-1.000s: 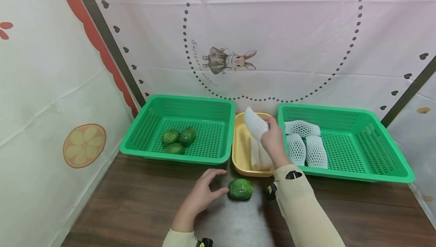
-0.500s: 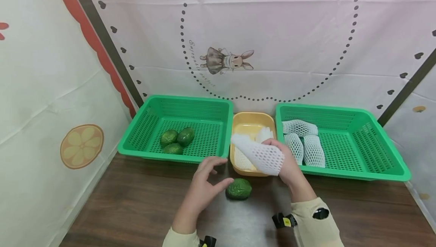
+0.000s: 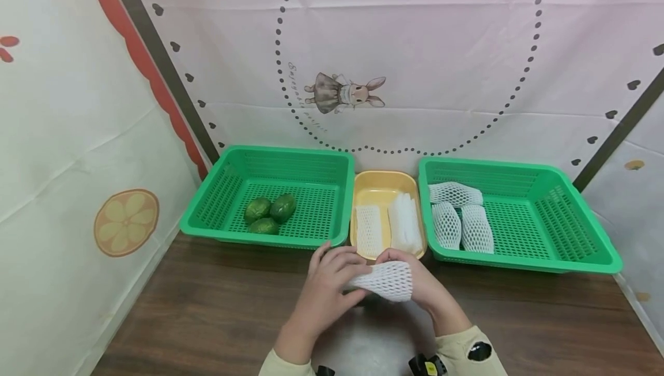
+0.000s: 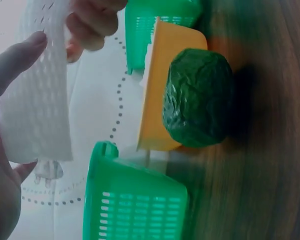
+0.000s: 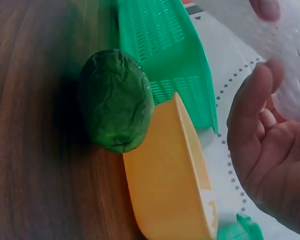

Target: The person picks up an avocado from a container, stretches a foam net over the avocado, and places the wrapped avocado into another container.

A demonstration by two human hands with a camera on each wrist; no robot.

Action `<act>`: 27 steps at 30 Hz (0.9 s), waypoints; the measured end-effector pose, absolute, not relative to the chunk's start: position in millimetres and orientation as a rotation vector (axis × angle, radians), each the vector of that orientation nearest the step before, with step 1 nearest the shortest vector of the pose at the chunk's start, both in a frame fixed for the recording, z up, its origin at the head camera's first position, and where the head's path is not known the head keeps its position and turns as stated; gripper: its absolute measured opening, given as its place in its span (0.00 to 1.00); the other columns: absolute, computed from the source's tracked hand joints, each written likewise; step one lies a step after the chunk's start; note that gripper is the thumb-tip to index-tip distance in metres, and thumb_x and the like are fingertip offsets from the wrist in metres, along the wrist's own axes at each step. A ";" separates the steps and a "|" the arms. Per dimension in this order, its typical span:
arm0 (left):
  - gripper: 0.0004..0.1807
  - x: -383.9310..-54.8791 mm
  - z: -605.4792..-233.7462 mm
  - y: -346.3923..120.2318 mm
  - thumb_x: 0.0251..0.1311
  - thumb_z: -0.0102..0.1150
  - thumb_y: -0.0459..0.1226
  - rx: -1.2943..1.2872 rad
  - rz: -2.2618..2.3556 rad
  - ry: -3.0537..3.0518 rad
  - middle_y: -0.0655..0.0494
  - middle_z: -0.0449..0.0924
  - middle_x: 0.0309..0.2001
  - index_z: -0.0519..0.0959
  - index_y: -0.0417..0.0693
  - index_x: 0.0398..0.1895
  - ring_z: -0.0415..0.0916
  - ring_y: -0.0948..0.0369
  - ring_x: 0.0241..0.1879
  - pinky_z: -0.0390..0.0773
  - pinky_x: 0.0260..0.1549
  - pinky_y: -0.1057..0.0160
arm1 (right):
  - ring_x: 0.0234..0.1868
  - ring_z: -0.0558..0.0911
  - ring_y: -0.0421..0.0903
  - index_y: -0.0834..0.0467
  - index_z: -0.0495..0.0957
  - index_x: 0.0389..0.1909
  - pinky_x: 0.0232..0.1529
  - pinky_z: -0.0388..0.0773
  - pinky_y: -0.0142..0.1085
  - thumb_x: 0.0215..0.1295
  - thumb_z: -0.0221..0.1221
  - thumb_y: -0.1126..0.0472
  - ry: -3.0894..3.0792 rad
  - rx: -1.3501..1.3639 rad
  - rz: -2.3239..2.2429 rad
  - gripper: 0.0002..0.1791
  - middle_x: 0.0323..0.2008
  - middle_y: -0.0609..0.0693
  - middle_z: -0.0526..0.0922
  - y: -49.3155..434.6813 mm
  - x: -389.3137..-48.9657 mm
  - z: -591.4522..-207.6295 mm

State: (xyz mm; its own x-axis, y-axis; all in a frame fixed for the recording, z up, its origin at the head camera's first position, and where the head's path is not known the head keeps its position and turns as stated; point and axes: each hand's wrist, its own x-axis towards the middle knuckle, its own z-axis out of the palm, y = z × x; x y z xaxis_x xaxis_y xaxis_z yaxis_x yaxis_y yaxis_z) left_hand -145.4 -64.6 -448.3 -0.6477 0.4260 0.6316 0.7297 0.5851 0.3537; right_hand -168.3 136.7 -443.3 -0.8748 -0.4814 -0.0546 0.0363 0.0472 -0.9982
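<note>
A white foam net sleeve (image 3: 391, 281) is stretched between the two hands, above the table in front of the yellow tray. My left hand (image 3: 329, 289) pinches its left end, the thumb lying on the mesh (image 4: 40, 110) in the left wrist view. At the other end, my right hand (image 3: 425, 286) grips the sleeve with curled fingers. Below the hands, a wrinkled, shiny green oval fruit (image 4: 197, 97) rests on the wooden table; the right wrist view shows the same fruit (image 5: 117, 100) apart from both hands. From the head, the sleeve and hands mostly hide it.
The left green basket (image 3: 316, 209) holds three similar green fruits (image 3: 282, 209). Between the baskets, a yellow tray (image 3: 373, 196) contains a flat foam net (image 3: 369, 232) and a stack of white nets (image 3: 404, 223). In the right green basket (image 3: 519, 237) lie three white netted pieces (image 3: 477, 229).
My right hand has brought the foam net sleeve out of the tray area, toward the body and over the fruit. My left hand has moved from beside the fruit to take the sleeve's other end.
</note>
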 end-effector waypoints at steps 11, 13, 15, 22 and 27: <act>0.15 -145.7 -448.3 -88.0 0.39 0.72 0.36 -0.952 -0.996 -2.209 0.61 0.82 0.41 0.86 0.53 0.35 0.73 0.57 0.50 0.65 0.50 0.52 | 0.21 0.74 0.45 0.67 0.72 0.35 0.16 0.72 0.34 0.48 0.51 0.78 2.179 -0.099 -1.776 0.12 0.25 0.52 0.77 136.7 -163.0 -450.7; 0.15 -145.5 -448.6 -91.4 0.40 0.71 0.35 -0.934 -1.033 -2.241 0.62 0.82 0.42 0.86 0.53 0.36 0.73 0.58 0.50 0.66 0.50 0.53 | 0.23 0.75 0.45 0.67 0.73 0.36 0.18 0.74 0.36 0.46 0.49 0.78 2.193 -0.115 -1.778 0.14 0.27 0.52 0.78 136.5 -162.9 -453.4; 0.15 -145.9 -450.9 -94.5 0.41 0.71 0.33 -0.891 -1.070 -2.279 0.62 0.82 0.41 0.85 0.52 0.36 0.74 0.59 0.48 0.68 0.49 0.54 | 0.26 0.75 0.45 0.69 0.73 0.39 0.22 0.76 0.38 0.51 0.51 0.76 2.164 -0.165 -1.809 0.12 0.30 0.53 0.78 136.3 -163.0 -456.2; 0.13 -145.7 -459.8 -108.1 0.42 0.71 0.32 -0.570 -1.189 -2.426 0.65 0.82 0.38 0.85 0.51 0.35 0.76 0.64 0.44 0.73 0.45 0.53 | 0.39 0.77 0.50 0.70 0.74 0.44 0.41 0.76 0.47 0.66 0.55 0.60 2.156 -0.213 -1.899 0.15 0.37 0.57 0.78 132.3 -161.0 -465.2; 0.11 -145.7 -463.4 -115.3 0.45 0.70 0.33 -0.490 -1.239 -2.468 0.66 0.82 0.39 0.85 0.52 0.35 0.74 0.64 0.46 0.73 0.46 0.53 | 0.47 0.76 0.47 0.67 0.76 0.45 0.48 0.72 0.39 0.65 0.56 0.62 2.257 -0.184 -1.870 0.13 0.44 0.57 0.79 127.1 -161.1 -476.0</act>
State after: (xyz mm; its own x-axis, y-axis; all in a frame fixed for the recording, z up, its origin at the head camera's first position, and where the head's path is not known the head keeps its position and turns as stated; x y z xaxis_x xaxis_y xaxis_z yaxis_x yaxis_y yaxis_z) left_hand -145.7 -115.3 -463.4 -0.8846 0.1525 0.4407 0.4445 0.5614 0.6980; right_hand -161.1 127.1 -476.0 -0.9712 -0.2251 -0.0775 0.0343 0.1900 -0.9812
